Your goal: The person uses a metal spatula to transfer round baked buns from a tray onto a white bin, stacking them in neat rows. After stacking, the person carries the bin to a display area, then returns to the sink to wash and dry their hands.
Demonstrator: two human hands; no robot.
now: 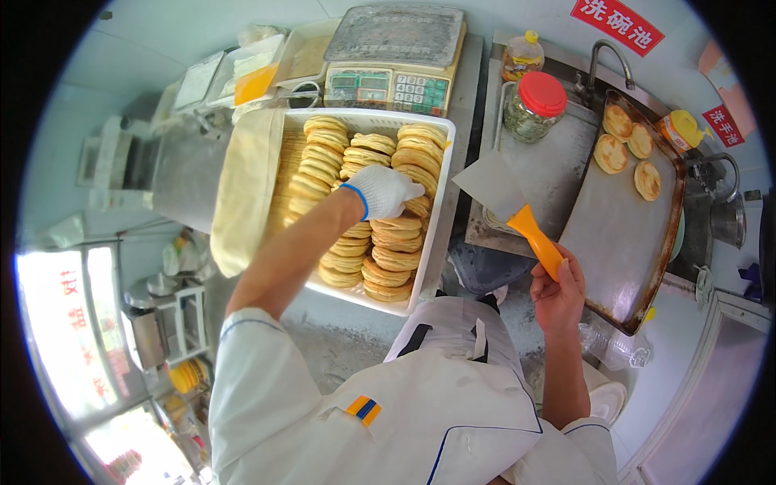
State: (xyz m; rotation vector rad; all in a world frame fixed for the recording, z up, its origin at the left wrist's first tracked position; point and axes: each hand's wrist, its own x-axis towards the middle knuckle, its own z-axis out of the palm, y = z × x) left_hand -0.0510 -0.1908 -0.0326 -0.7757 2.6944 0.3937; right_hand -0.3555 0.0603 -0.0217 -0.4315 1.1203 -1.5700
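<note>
Glove (386, 192) hides whether left fingers (414, 191) grasp flatbreads (396, 242); right fingers (571, 279) clasp orange-handled scraper (537, 242).

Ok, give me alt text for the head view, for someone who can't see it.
A person's gloved left hand reaches into rows of round flatbreads in a white tray, while the bare right hand holds an orange-handled scraper. Four more flatbreads lie on a baking sheet at right; a scale stands beyond the tray.
</note>
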